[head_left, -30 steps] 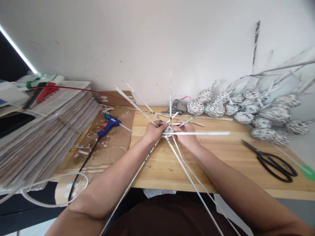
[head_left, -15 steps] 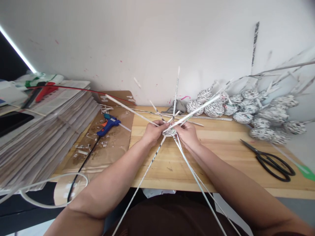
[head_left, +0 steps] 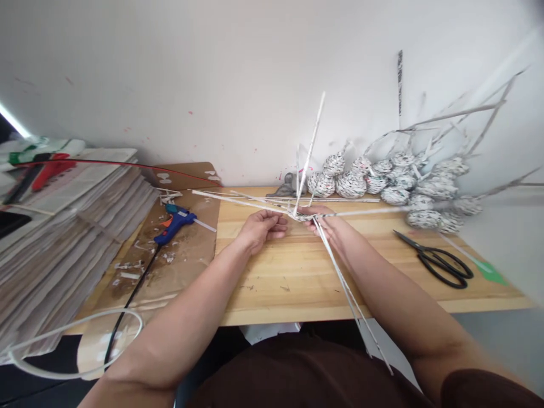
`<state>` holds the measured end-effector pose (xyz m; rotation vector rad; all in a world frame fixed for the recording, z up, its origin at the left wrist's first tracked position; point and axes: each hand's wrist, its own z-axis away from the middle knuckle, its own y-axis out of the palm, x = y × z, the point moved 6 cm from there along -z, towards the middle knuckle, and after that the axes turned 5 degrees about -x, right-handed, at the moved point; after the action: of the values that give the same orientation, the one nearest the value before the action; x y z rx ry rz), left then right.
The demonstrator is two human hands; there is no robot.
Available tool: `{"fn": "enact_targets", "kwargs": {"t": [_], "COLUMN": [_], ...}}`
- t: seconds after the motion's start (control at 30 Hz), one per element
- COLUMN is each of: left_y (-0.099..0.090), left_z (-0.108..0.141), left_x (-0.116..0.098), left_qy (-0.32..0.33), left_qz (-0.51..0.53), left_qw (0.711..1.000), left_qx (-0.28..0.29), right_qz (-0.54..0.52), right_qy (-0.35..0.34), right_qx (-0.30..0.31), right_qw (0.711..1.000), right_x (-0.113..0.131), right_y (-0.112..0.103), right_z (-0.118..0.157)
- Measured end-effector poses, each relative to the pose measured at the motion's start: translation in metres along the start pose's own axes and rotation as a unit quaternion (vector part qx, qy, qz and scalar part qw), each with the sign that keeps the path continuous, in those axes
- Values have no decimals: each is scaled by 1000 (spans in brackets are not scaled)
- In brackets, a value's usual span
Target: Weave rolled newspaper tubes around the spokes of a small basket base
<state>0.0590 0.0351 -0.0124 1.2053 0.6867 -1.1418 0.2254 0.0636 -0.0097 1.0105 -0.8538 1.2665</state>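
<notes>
A small woven piece of rolled newspaper strips [head_left: 302, 217] is held over the wooden table, with long paper strips sticking out on several sides. My right hand [head_left: 325, 225] grips it from the right, fingers closed around its edge. One white strip [head_left: 311, 150] points up towards the wall, and two strips [head_left: 340, 275] hang down towards my lap. Just left of the weave is my left hand [head_left: 264, 229], its fingers loosely bent and a little apart. It appears to hold nothing. More strips [head_left: 232, 198] extend left above it.
A blue glue gun [head_left: 175, 225] lies on stained cardboard [head_left: 195, 249] at the left, beside a tall newspaper stack [head_left: 97, 226]. Black scissors [head_left: 442, 263] lie at the right. Finished woven paper shapes [head_left: 395, 181] crowd along the wall, near a grey cloth [head_left: 287, 186].
The woven piece has turned and tilted, so its strips point in new directions. My left hand has come away from it, while my right hand keeps its grip. The view has shifted slightly right.
</notes>
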Motion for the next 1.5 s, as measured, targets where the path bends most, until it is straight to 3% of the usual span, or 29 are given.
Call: {"fn": "enact_targets", "kwargs": {"t": [0.3,0.47,0.63,0.83,1.1,1.2,1.37,1.5], "left_y": [-6,-4,-6,-8,1,-2,-6,-5], "left_z": [-6,-4,-4,-6,1,-1,-1,-2], "left_x": [5,3,1,-2,-11,-10,-6,-5], "left_qy": [-27,6,41,140,179,156,91,68], "left_qz": [-7,22,27,23,29,15,19,39], "left_qw": [999,998,995,986,980,985,992,993], "left_qx": [-32,-52,-82,-88,-79,-76,-91,-92], "right_qz": [82,132,175,139,6,36,137,173], "right_qy": [-133,-208,-240,-224,-73,-99,-223,-233], "right_qx": [80,74,38,15,24,19,19,22], "right_qw": [985,967,954,964,997,994,965,957], "right_x": [-6,2,5,4,-10,-9,1,0], "right_y": [16,22,25,27,34,33,33,34], "right_z": [-3,6,13,15,18,19,21,22]}}
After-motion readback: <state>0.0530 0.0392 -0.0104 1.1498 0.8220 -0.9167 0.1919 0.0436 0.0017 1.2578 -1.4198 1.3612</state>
